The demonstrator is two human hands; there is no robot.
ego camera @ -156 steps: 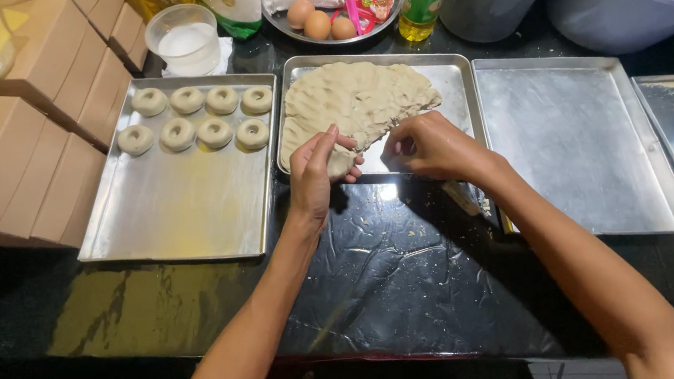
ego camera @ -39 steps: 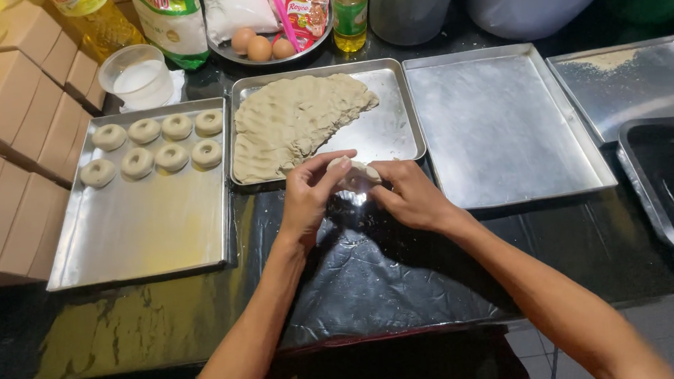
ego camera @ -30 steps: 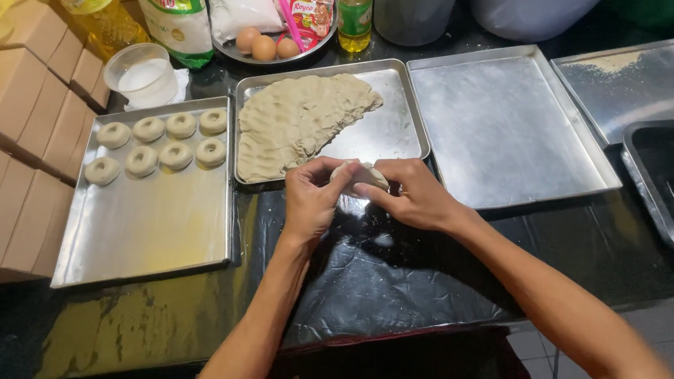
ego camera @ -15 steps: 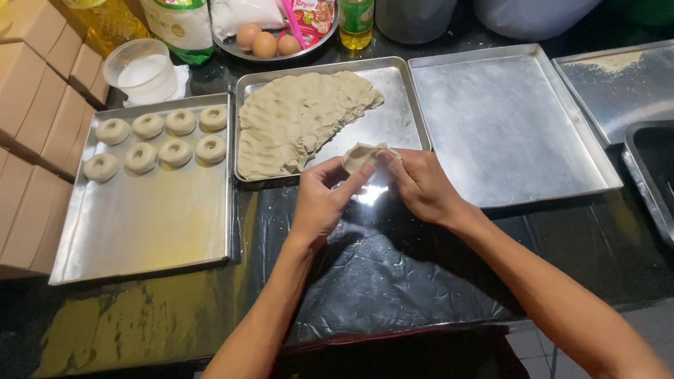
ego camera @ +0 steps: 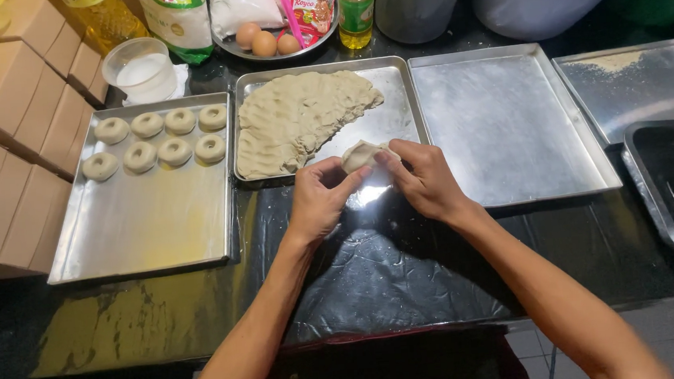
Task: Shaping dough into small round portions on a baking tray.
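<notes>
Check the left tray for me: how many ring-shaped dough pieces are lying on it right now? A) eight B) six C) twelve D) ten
A: the left tray holds eight ring-shaped dough pieces, four in the back row and four in the front row, all near its far end.

trays (ego camera: 148, 236): shiny bare metal | dough lump (ego camera: 362, 155): matt, soft, pale | counter (ego camera: 392, 281): glossy black | boxes (ego camera: 9, 199): matt cardboard
</notes>
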